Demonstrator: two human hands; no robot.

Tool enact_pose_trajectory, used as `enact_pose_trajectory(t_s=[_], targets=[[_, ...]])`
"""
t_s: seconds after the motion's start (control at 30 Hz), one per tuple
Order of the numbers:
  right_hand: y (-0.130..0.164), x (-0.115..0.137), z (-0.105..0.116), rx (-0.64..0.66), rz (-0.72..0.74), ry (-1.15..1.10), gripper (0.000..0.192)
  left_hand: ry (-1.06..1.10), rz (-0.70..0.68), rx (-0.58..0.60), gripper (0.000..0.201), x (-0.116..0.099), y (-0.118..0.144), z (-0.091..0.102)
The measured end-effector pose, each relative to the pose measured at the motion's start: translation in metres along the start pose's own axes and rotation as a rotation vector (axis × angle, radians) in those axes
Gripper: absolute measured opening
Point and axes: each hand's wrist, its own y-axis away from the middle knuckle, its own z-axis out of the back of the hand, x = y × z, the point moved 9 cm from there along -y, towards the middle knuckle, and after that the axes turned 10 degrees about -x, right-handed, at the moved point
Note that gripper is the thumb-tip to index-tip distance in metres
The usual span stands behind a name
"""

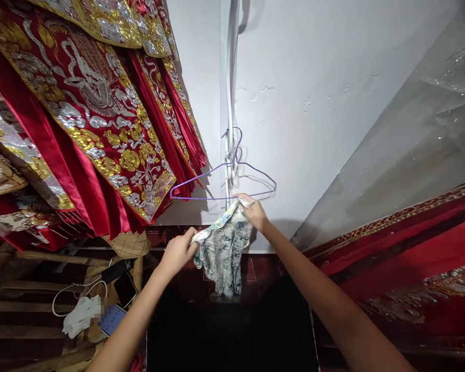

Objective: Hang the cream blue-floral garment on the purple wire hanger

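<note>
A small patterned garment (227,253), white with blue-green print and ruffled cloth, hangs stretched between my two hands. My left hand (180,252) pinches its left upper end, and my right hand (252,211) grips the higher right end. The garment's pale top edge slants up to the right. Just above my right hand, a purple wire hanger (207,198) hangs by its hook on a white strap or cord (229,93) along the wall. Its bottom bar passes very near my right fingers; whether they touch is unclear.
Red embroidered gowns (112,113) hang at the left. A wooden slatted bench (31,305) below them holds a dark phone (125,289), a white cable, a plastic bag (81,315) and a blue-screened device (112,319). Red cloth (422,258) and clear plastic sheeting (391,119) are at the right.
</note>
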Motion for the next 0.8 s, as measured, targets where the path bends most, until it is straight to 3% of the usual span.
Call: enact_pose_trajectory(t_s=[0.17,0.33,0.43,0.5,0.67,0.8], targets=[[0.034,0.008,0.054,-0.030,0.155,0.188,0.042,0.037,-0.150,-0.090,0.019,0.014,-0.036,0.038],[0.050,0.034,0.082,-0.076,0.211,0.303,0.033,0.059,-0.253,-0.302,0.018,-0.014,-0.079,0.081],[0.055,0.043,0.081,-0.070,0.217,0.337,0.030,-0.022,-0.233,-0.364,0.035,-0.028,-0.093,0.099],[0.056,0.045,0.078,-0.061,0.223,0.362,0.030,-0.076,-0.202,-0.377,0.043,-0.032,-0.092,0.106],[0.045,0.037,0.080,-0.124,0.178,0.401,0.027,-0.172,-0.141,-0.352,0.038,-0.027,-0.063,0.111],[0.042,0.036,0.067,-0.070,0.205,0.327,0.029,-0.178,-0.128,-0.351,0.038,-0.026,-0.050,0.119]])
